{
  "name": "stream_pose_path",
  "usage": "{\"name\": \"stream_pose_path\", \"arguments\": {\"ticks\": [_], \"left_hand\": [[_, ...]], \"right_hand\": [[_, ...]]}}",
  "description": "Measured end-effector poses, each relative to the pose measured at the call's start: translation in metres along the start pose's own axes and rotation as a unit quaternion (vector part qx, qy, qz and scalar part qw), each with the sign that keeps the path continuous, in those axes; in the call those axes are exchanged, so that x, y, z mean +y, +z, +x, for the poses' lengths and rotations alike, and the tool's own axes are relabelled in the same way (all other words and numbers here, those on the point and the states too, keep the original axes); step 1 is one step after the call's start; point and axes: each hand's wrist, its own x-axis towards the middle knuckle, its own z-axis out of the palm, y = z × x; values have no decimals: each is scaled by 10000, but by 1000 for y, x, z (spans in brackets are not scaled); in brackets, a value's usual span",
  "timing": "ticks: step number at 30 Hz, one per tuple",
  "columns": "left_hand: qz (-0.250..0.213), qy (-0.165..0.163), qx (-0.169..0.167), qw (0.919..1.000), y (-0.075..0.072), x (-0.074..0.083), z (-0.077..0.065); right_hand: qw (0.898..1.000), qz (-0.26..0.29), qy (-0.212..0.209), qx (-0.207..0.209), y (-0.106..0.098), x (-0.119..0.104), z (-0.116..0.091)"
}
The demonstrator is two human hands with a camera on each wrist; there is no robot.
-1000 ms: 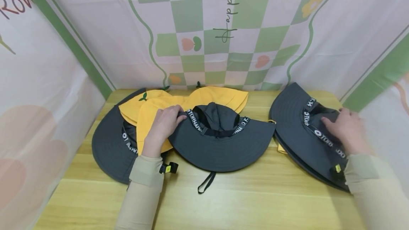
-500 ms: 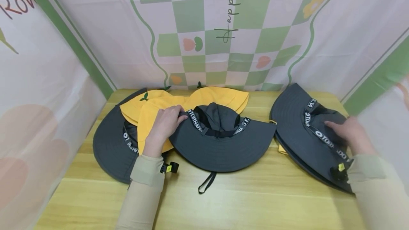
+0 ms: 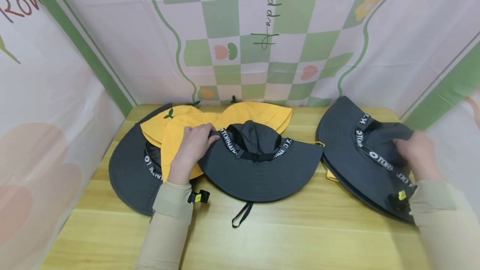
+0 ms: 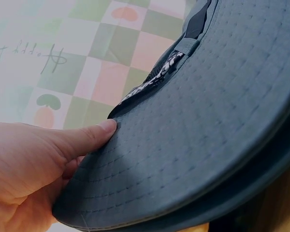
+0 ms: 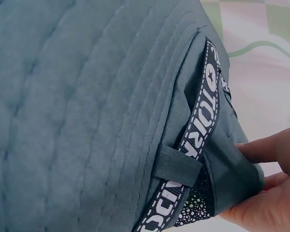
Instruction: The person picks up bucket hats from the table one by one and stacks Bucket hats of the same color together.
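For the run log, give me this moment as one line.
left hand: holds middle grey hat brim | right hand: pinches right grey hat crown | yellow hats behind

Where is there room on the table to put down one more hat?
The bare wood table along the near edge, between the two sleeves, is free. The back is crowded: yellow hats, the middle dark hat, and the right-side dark hats.

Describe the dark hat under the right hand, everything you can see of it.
The right hat is a dark grey wide-brimmed sun hat of stitched woven fabric, with a black band lettered in white round the crown, held by a fabric loop. It lies tilted on another dark brim at the table's right end. The right hand pinches its crown. A black and yellow clip sits near the wrist.
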Motion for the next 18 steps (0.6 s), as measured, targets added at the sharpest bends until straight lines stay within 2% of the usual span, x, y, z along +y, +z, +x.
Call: {"name": "stream_pose_path", "arguments": {"ticks": [8, 18], "left_hand": [[-76, -84, -31, 9999, 1, -1, -1], [-66, -32, 14, 10000, 1, -1, 1]], "right_hand": [[9970, 210, -547, 507, -7, -14, -8], [9905, 432, -631, 1143, -13, -34, -11]]}}
